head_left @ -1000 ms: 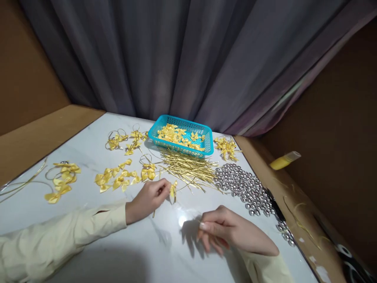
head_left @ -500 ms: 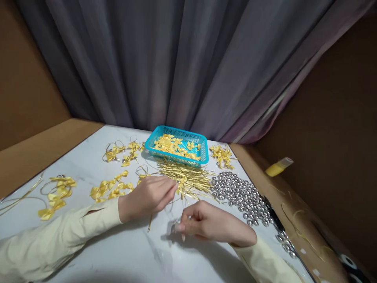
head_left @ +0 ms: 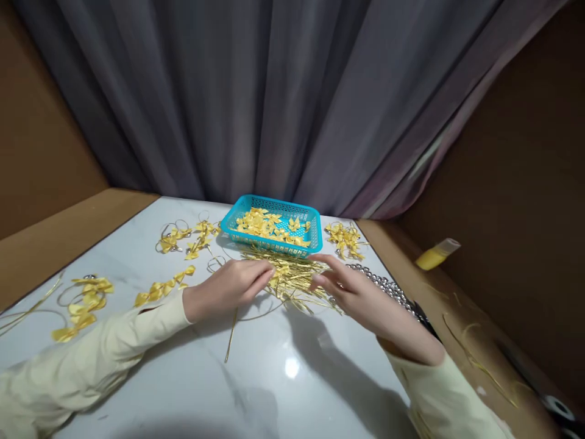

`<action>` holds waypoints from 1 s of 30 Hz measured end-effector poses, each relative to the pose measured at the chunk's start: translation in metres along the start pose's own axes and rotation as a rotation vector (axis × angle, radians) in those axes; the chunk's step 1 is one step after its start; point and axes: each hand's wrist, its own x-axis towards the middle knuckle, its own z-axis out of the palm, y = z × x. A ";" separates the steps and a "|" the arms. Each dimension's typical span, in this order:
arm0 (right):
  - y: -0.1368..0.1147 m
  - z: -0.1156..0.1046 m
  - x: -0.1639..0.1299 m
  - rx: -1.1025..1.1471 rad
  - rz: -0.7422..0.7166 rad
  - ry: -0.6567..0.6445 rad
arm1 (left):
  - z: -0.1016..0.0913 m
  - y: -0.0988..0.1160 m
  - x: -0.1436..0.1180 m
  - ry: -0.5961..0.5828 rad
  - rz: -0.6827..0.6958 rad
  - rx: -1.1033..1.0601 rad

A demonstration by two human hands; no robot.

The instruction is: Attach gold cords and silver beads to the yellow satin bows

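Observation:
My left hand (head_left: 233,286) is closed in a pinch, with a small yellow ribbon bow (head_left: 280,273) at its fingertips. A thin cord (head_left: 258,317) curves out below that hand, and a gold strip sticks out toward me. To the right, my right hand (head_left: 350,289) hovers with thumb and index finger apart, nothing visible between them. Its fingertips are over the right end of a pile of gold twist ties (head_left: 301,283); whether they touch is unclear. Part of the heap of silver beads (head_left: 388,286) is hidden behind the right hand.
A turquoise basket (head_left: 226,228) of yellow bows stands at the back. Finished-looking bow clusters with cord loops (head_left: 85,305) lie left, more bows (head_left: 345,238) at back right. A yellow-filled tube (head_left: 437,254) is beyond the right edge, below a grey curtain (head_left: 228,103).
My right hand has moved up and away from me, from the bare tabletop to the twist ties, and its fingers have spread. The left hand still pinches the bow, slightly higher in view.

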 end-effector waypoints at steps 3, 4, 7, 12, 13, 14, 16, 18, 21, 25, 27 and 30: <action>0.010 0.013 0.013 -0.092 -0.017 -0.023 | 0.000 0.000 -0.001 0.016 0.029 -0.033; 0.011 0.017 0.015 -0.106 -0.025 -0.060 | 0.000 0.001 -0.002 0.018 0.034 -0.046; 0.009 0.027 0.017 -0.125 -0.030 -0.126 | -0.001 0.001 -0.004 0.025 0.023 -0.100; 0.004 0.031 0.016 -0.073 -0.023 -0.134 | -0.004 0.006 -0.005 0.022 -0.042 -0.168; 0.002 0.030 0.015 -0.054 -0.011 -0.143 | -0.005 0.008 -0.005 0.015 -0.063 -0.185; 0.001 0.030 0.015 -0.033 0.002 -0.157 | -0.006 0.009 -0.004 0.004 -0.092 -0.213; -0.004 0.028 0.013 0.020 0.024 -0.191 | -0.008 0.013 -0.003 -0.034 -0.184 -0.316; -0.008 0.027 0.012 0.079 0.045 -0.220 | -0.010 0.017 -0.001 -0.088 -0.300 -0.481; -0.011 0.026 0.011 0.152 0.081 -0.246 | -0.011 0.021 0.001 -0.140 -0.426 -0.679; -0.011 0.025 0.011 0.156 0.097 -0.214 | -0.014 0.022 0.002 -0.175 -0.519 -0.771; -0.010 0.024 0.010 0.163 0.096 -0.188 | -0.014 0.022 0.002 -0.188 -0.527 -0.791; -0.010 0.020 0.010 0.177 0.105 -0.146 | -0.014 0.020 -0.001 -0.194 -0.482 -0.741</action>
